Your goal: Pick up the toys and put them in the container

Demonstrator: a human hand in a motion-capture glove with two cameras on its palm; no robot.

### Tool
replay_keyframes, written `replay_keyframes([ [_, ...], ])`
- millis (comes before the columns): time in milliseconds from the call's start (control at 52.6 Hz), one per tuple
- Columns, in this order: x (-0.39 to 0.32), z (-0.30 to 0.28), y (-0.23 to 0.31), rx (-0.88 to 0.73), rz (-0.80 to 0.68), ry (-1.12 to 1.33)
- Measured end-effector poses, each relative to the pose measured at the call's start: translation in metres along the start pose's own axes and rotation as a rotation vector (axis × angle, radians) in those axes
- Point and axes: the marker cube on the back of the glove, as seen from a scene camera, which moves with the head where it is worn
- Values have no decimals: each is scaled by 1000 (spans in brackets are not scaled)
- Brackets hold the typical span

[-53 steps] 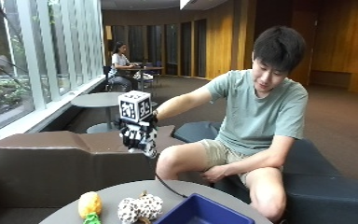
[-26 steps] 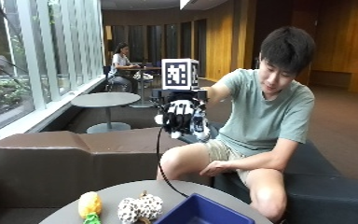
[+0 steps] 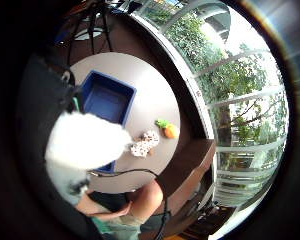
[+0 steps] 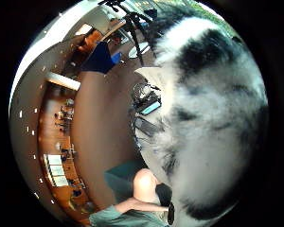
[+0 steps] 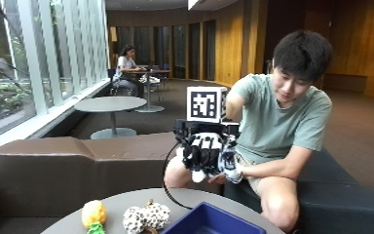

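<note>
My gloved right hand (image 5: 205,152) hangs in the air above the round grey table (image 5: 174,196), fingers curled round a white plush toy with dark patches (image 5: 230,167). That toy fills much of the thumb side palm view (image 4: 213,118) and shows white in the little finger side view (image 3: 85,145). Below the hand stands the blue container (image 5: 206,223) (image 3: 107,100), with nothing visible inside. Two toys lie on the table beside it: a spotted white plush (image 5: 145,217) (image 3: 145,144) and a yellow-orange toy with a green end (image 5: 93,214) (image 3: 169,130).
A brown bench back (image 5: 64,165) runs behind the table, with tall windows (image 5: 18,63) to the left. The person sits on a dark seat (image 5: 343,195) at the table's far side, bare left hand (image 5: 216,178) near the knee. Another round table (image 5: 112,104) stands further back.
The gloved hand has swung to the right from over the bench back, rising first, then dropping to a spot above the container. The toys on the table have not moved.
</note>
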Motion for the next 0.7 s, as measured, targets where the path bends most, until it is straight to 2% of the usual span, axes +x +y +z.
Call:
replay_keyframes([
  [133, -7, 27, -7, -151, 31, 7],
  [247, -9, 46, -5, -242, 0, 10],
  [418, -9, 56, -3, -377, 9, -8],
  [704, 28, 28, 11, -306, 11, 29],
])
